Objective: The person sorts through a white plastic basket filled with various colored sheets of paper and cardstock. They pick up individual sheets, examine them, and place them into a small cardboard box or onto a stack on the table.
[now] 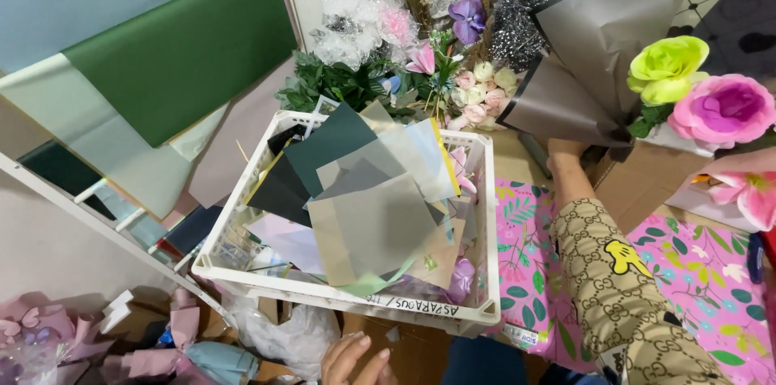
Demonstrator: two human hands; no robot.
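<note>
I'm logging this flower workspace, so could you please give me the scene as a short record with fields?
Left hand: left hand, at the bottom edge below the white crate, fingers spread, holding nothing visible.
Right hand: right hand, reaching under the grey wrapped bouquet; its grip is hidden.
Crate contents: loose paper sheets in dark green, grey and pale tones.
Bouquet flowers: a green rose and a pink rose.
Behind the crate: artificial flowers and greenery.
Under the right arm: pink patterned paper.
Left side: large green paper sheet.

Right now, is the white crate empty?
No, the white crate is piled with paper sheets in grey, dark green and pale tones.
</note>
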